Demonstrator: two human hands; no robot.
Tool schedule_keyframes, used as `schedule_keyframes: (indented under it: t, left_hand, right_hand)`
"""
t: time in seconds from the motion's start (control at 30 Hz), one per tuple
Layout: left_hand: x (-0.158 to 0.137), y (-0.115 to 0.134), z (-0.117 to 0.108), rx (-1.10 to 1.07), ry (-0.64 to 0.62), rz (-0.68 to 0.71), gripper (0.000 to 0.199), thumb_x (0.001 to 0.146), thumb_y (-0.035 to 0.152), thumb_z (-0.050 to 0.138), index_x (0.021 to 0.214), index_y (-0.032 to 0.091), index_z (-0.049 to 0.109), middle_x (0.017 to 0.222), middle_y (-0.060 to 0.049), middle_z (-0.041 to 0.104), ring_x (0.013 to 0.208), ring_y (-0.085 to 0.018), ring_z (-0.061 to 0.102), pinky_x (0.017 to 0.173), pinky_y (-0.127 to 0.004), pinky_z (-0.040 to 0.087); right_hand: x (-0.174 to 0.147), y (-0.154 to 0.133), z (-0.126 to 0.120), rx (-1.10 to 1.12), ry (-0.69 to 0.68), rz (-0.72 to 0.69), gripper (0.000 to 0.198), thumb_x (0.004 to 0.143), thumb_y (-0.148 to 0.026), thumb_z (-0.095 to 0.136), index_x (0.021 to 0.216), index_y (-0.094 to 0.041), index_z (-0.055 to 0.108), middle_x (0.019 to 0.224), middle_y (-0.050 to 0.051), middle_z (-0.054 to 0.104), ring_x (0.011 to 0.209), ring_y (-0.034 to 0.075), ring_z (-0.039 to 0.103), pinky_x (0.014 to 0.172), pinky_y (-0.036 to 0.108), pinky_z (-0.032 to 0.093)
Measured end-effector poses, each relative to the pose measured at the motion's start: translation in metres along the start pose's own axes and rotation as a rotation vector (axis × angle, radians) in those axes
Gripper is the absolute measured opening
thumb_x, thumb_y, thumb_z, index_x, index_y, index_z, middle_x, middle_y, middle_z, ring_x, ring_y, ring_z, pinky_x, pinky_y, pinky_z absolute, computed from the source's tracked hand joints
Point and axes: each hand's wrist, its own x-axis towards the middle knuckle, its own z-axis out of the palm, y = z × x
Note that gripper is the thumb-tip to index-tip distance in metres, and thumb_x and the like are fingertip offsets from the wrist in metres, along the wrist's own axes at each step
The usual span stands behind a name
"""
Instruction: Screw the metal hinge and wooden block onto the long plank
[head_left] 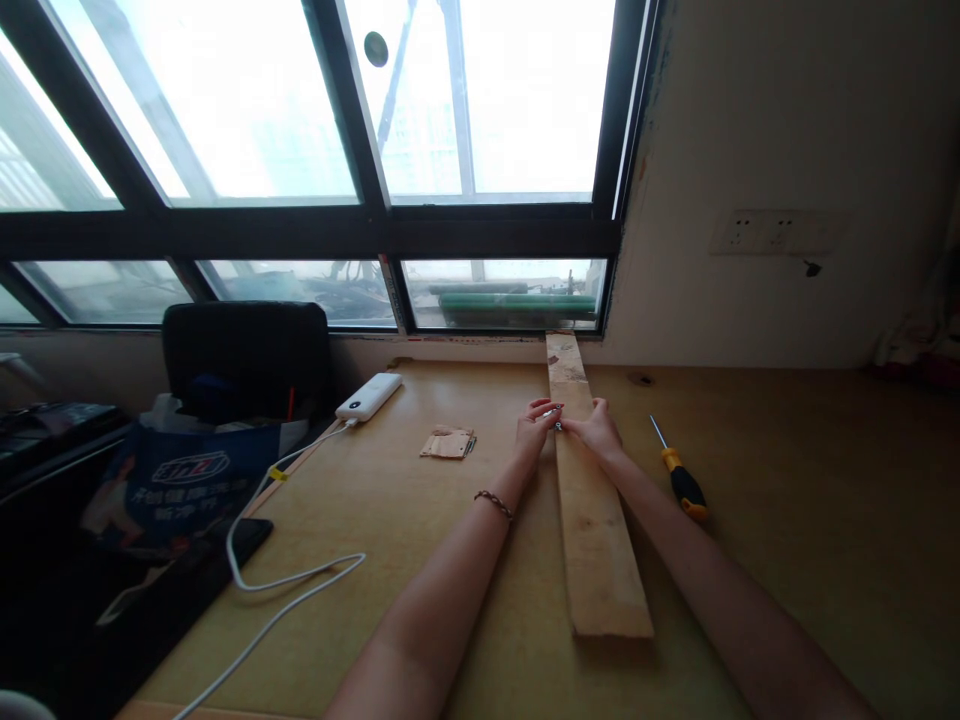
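Note:
A long wooden board (600,550) lies on the table, its far end at the window sill. Over the board's left edge, my left hand (534,428) is closed, its fingertips pinching a small shiny metal piece (557,420) whose exact kind is too small to make out. My right hand (598,432) grips the board's right edge, with the thumb reaching across the top to the metal piece. Some of the right fingers are hidden. To the right lies a screwdriver (684,485) with a yellow and black handle, its shaft pointing away from me.
Left of the board lies a small tan packet or stack (448,443) with dark metal bits at its side. A white power bank (369,397) with a white cable (307,597) rests near the table's left edge. Beyond are a black chair (246,350) and a blue bag (187,490).

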Motion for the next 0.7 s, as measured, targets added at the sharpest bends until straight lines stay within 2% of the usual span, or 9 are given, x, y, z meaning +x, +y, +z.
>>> schedule_keyframes:
  t: [0.27, 0.43, 0.7]
  left_hand:
    - [0.003, -0.003, -0.005, 0.072, -0.064, 0.047, 0.022, 0.067, 0.032, 0.065, 0.085, 0.021, 0.071, 0.112, -0.008, 0.053, 0.109, -0.021, 0.048, 0.087, -0.028, 0.042]
    - [0.007, -0.007, -0.005, 0.181, -0.02, 0.1, 0.018, 0.067, 0.029, 0.064, 0.081, 0.021, 0.072, 0.102, -0.008, 0.058, 0.104, -0.021, 0.051, 0.09, -0.031, 0.04]
    - [0.007, -0.012, -0.002, -0.016, -0.039, 0.021, 0.024, 0.065, 0.033, 0.067, 0.084, 0.018, 0.072, 0.112, -0.009, 0.052, 0.106, -0.022, 0.048, 0.085, -0.029, 0.043]
  right_hand:
    - [-0.004, -0.004, -0.003, -0.006, -0.008, 0.005, 0.086, 0.049, -0.053, 0.068, 0.118, -0.015, 0.033, 0.113, 0.017, 0.054, 0.102, 0.028, 0.055, 0.082, 0.037, 0.044]
    - [-0.004, -0.004, -0.003, -0.006, -0.007, 0.004, 0.083, 0.051, -0.05, 0.068, 0.117, -0.016, 0.033, 0.113, 0.016, 0.054, 0.102, 0.027, 0.055, 0.081, 0.036, 0.044]
    - [0.0, 0.0, 0.001, -0.001, 0.0, 0.004, 0.088, 0.049, -0.054, 0.068, 0.119, -0.014, 0.033, 0.115, 0.018, 0.053, 0.104, 0.029, 0.054, 0.082, 0.036, 0.043]
